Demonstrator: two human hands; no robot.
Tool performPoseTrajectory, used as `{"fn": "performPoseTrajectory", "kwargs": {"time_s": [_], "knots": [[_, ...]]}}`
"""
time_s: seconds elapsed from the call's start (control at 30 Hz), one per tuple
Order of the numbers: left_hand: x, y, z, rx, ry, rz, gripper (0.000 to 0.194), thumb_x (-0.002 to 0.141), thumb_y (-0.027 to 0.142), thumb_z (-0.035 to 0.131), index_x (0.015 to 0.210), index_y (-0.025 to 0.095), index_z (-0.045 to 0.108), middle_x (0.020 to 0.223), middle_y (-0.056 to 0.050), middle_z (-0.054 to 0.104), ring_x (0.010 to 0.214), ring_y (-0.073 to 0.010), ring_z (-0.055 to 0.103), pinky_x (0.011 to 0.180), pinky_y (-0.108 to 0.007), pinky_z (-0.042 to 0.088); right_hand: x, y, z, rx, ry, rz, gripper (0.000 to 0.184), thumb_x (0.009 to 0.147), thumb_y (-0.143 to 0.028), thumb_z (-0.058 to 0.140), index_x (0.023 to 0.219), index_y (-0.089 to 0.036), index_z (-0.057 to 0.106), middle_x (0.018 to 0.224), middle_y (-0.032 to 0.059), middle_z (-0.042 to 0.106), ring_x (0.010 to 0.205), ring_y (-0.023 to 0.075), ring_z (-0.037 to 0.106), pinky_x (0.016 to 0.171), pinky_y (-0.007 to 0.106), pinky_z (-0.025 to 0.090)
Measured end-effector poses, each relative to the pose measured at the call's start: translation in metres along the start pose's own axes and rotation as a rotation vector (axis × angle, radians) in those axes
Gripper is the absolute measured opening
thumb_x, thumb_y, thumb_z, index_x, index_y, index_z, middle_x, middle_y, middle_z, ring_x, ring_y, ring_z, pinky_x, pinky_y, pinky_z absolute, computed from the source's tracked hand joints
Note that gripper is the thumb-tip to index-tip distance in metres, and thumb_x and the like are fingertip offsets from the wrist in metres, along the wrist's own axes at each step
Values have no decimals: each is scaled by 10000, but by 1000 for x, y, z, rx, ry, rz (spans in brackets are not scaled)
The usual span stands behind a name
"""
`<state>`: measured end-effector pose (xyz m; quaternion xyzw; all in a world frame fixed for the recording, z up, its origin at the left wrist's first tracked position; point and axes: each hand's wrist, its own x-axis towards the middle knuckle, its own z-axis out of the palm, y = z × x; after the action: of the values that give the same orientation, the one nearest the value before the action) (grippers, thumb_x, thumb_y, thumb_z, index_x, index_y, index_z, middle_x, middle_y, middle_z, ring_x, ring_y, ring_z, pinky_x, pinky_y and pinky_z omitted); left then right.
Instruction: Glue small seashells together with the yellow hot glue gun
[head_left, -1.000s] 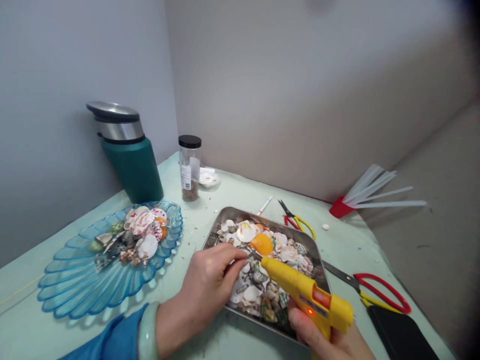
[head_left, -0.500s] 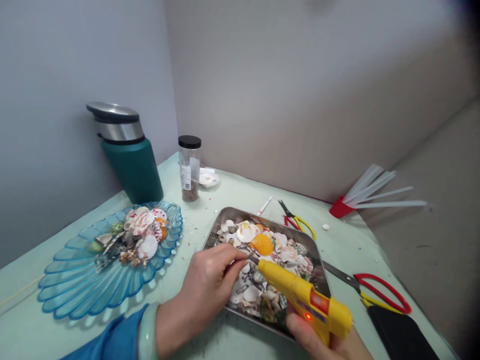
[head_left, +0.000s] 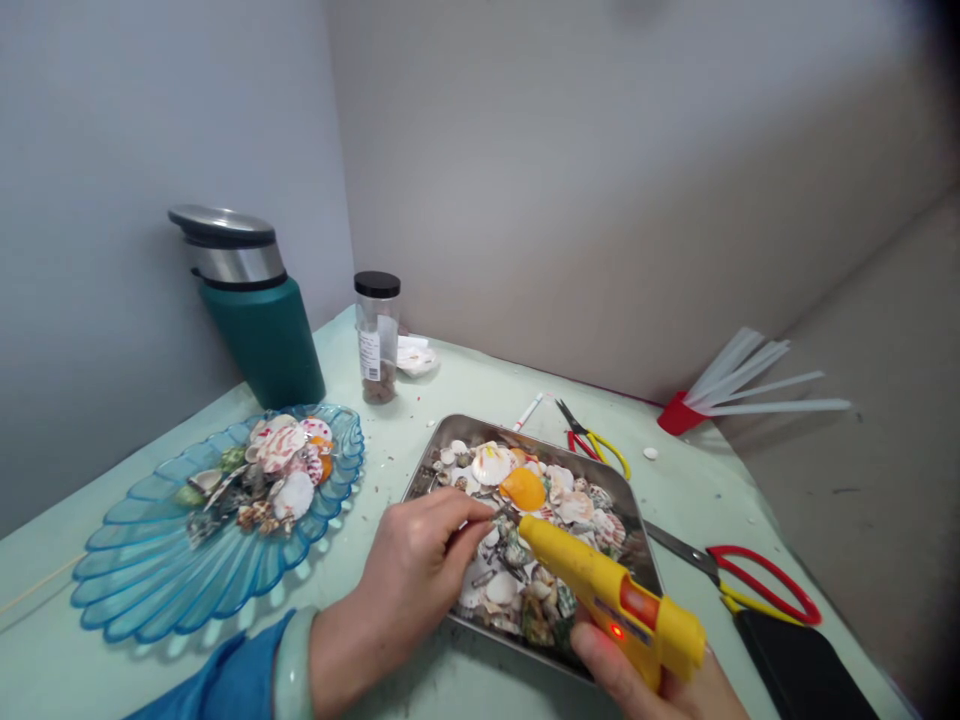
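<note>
My right hand [head_left: 637, 672] is wrapped round a yellow glue gun [head_left: 592, 575] with a red light glowing on its side. The gun's nozzle points left, close to the fingertips of my left hand [head_left: 420, 560]. Those fingers are pinched on a small dark piece, too small to name, held over the metal tray [head_left: 652, 545]. Many seashells fill this tray, among them a bright orange shell [head_left: 523, 488] and a white scallop shell [head_left: 492, 464]. My left wrist carries a pale green bangle [head_left: 294, 662] beside a blue sleeve.
On the left lies a blue shell-shaped plate [head_left: 150, 570] with a shell cluster [head_left: 281, 455]. Behind stand a teal bottle [head_left: 262, 335] and a black-lidded jar [head_left: 377, 340]. Scissors [head_left: 765, 580], smaller yellow-and-red snips [head_left: 596, 440], a black case [head_left: 806, 665] and glue sticks [head_left: 739, 375] in a red cup [head_left: 681, 414] are right.
Hands and glue gun keep nearly the same pose. The nozzle has shifted very slightly at my left fingertips, and the whole view has moved a touch.
</note>
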<state>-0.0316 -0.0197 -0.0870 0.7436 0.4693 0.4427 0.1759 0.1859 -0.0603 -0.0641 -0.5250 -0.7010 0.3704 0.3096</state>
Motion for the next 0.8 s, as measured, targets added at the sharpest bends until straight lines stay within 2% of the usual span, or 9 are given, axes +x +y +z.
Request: {"fn": "performPoseTrajectory", "kwargs": {"time_s": [0.23,0.8], "knots": [[-1,-1,1,-11,8,-3,114,851,142,594,884,182,696,807,-15,724,719,-135,660,665,-227,488,1,-4,-1,-16,-50,11,422,869,-379,553,1214,-154,647,1172,107,693,1106,266,633,906,281,522],[3,4,-4,-49,-11,-76,109,833,126,615,848,178,710,783,-8,724,708,-127,657,660,-219,476,0,-3,1,2,-4,-26,369,850,-336,590,1174,-182,674,1156,90,703,1054,253,666,868,266,544]]}}
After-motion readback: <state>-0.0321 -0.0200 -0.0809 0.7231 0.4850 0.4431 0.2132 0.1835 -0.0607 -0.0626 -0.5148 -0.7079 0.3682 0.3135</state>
